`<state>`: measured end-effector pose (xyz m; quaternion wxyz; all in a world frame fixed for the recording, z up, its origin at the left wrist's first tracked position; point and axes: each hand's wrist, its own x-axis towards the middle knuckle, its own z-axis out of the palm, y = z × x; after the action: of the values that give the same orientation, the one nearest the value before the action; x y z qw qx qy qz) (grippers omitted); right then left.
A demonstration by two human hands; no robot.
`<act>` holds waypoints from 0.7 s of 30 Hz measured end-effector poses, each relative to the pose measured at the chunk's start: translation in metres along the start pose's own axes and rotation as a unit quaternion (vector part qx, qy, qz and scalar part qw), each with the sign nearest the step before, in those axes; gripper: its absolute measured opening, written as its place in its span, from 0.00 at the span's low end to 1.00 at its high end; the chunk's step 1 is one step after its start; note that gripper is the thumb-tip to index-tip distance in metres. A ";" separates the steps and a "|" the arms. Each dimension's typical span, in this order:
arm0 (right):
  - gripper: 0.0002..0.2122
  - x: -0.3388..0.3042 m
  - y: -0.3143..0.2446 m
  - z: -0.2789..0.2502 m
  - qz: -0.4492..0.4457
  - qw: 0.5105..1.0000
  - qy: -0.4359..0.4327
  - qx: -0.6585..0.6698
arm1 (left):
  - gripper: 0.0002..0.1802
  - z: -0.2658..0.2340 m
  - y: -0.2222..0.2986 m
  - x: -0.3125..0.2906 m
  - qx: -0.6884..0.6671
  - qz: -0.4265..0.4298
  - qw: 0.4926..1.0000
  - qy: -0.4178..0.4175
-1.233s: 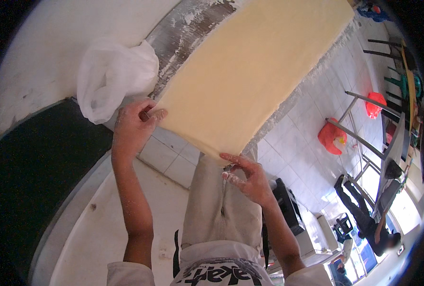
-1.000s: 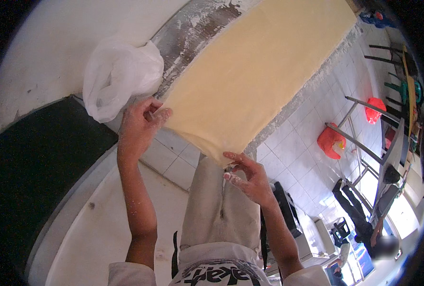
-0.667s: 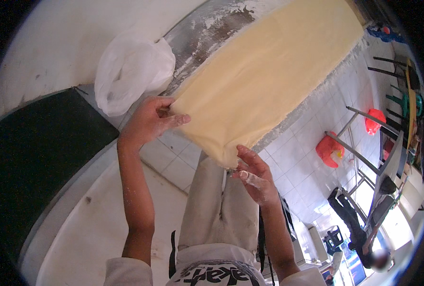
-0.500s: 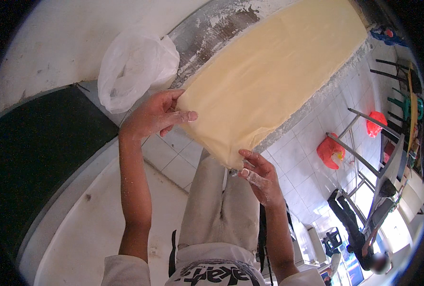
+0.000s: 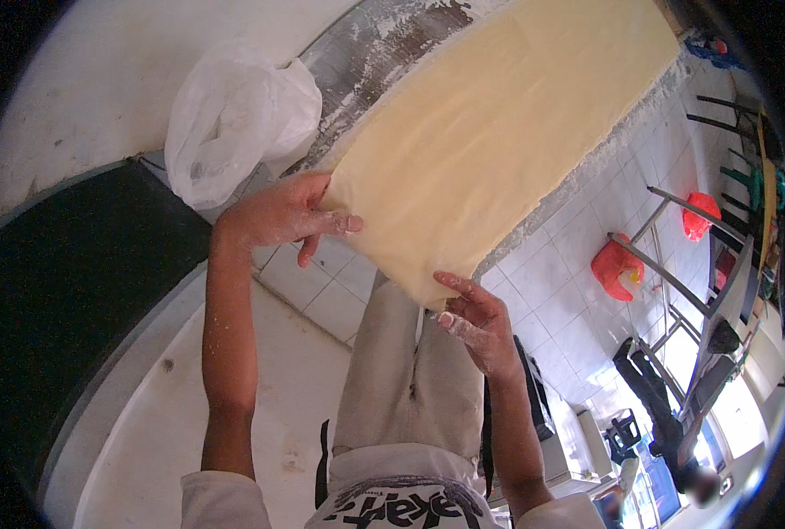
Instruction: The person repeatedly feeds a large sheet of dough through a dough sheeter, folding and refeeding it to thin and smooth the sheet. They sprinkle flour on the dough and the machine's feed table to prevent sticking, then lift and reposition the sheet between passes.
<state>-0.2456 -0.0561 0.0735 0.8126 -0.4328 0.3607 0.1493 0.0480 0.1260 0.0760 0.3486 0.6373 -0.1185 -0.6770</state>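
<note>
Pinches big flat dough [image 5: 507,132] on floury bench [image 5: 388,48] by near corners w/ L hand [image 5: 278,212] and R hand [image 5: 483,328]; prob. grips underneath too.

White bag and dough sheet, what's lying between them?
In the head view, a strip of dark, powder-dusted tabletop shows between the white bag and the dough sheet.

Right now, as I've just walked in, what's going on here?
A person has both bare, floury hands at the near end of a long, pale yellow sheet, which looks like dough. The left hand is at its near left corner, the right hand at its near right corner. Most of the sheet lies spread along a flour-dusted table. A white plastic bag sits to the left of the sheet.
</note>
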 end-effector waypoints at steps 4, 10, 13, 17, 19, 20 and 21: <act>0.28 -0.002 -0.003 0.002 0.025 0.999 -0.008 -0.018 | 0.24 0.007 -0.005 -0.010 0.009 0.009 0.994 0.111; 0.26 -0.003 0.000 0.002 0.033 0.999 -0.004 -0.027 | 0.21 0.035 -0.025 -0.013 -0.015 0.026 0.934 0.357; 0.25 -0.002 0.005 0.002 0.033 0.999 -0.002 -0.028 | 0.20 0.030 -0.041 -0.009 0.037 0.060 0.916 0.394; 0.24 0.000 0.007 -0.002 0.039 0.997 0.000 -0.062 | 0.16 0.033 -0.043 -0.008 0.111 0.086 0.880 0.453; 0.24 0.001 0.012 -0.004 0.033 0.998 0.006 -0.055 | 0.14 0.038 -0.029 -0.013 0.129 0.050 0.874 0.466; 0.24 0.002 0.012 -0.004 0.030 0.997 0.007 -0.067 | 0.13 0.040 -0.020 -0.017 0.126 0.018 0.878 0.461; 0.23 0.003 0.011 -0.004 0.025 0.997 0.007 -0.079 | 0.13 0.043 -0.014 -0.018 0.122 -0.013 0.881 0.457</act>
<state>-0.2510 -0.0537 0.0632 0.7690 -0.4878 0.3644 0.1946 0.0015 0.1354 0.0883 0.2749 0.9147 -0.0197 -0.2955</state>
